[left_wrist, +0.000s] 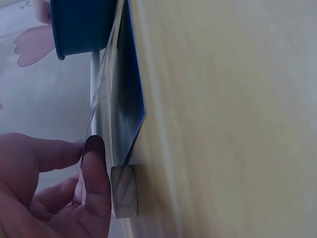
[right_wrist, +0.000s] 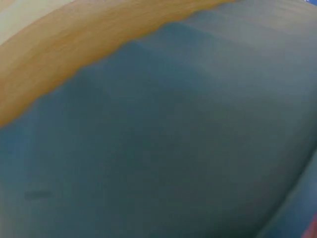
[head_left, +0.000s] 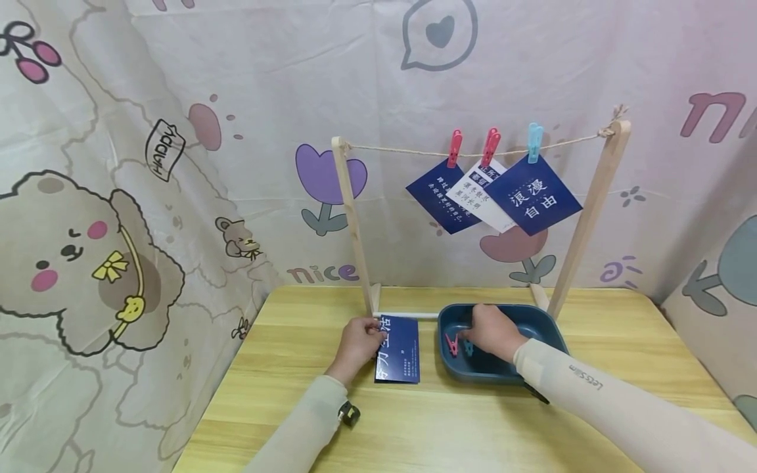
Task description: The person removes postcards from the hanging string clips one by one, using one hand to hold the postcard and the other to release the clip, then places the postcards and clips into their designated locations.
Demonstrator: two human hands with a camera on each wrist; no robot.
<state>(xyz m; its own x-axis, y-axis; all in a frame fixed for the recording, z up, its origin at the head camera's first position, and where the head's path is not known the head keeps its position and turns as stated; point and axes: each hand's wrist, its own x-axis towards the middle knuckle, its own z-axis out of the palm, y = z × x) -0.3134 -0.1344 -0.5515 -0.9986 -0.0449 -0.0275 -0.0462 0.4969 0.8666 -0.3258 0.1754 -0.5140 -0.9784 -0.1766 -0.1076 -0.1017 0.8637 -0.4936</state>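
My left hand [head_left: 359, 345] pinches the left edge of a dark blue card [head_left: 399, 351] with white writing. In the left wrist view its thumb and fingertip hold the thin raised edge, and a second blue-edged card [left_wrist: 130, 94] lies beneath, near a wood block end [left_wrist: 124, 191]. My right hand [head_left: 493, 332] reaches into the dark blue bin [head_left: 503, 378], fingertips pinching the upper end of a blue clothespin [head_left: 469, 348]. A pink clothespin [head_left: 452, 345] is just left of it. The right wrist view is filled by the blurred bin wall [right_wrist: 163, 134].
A wooden stand [head_left: 353, 226] with a twine line [head_left: 402, 152] rises behind the bin. Two pink clothespins [head_left: 455, 150] and a light blue clothespin [head_left: 534, 143] hold overlapping cards [head_left: 532, 197] on it. A white bar [head_left: 408, 315] runs low between the posts.
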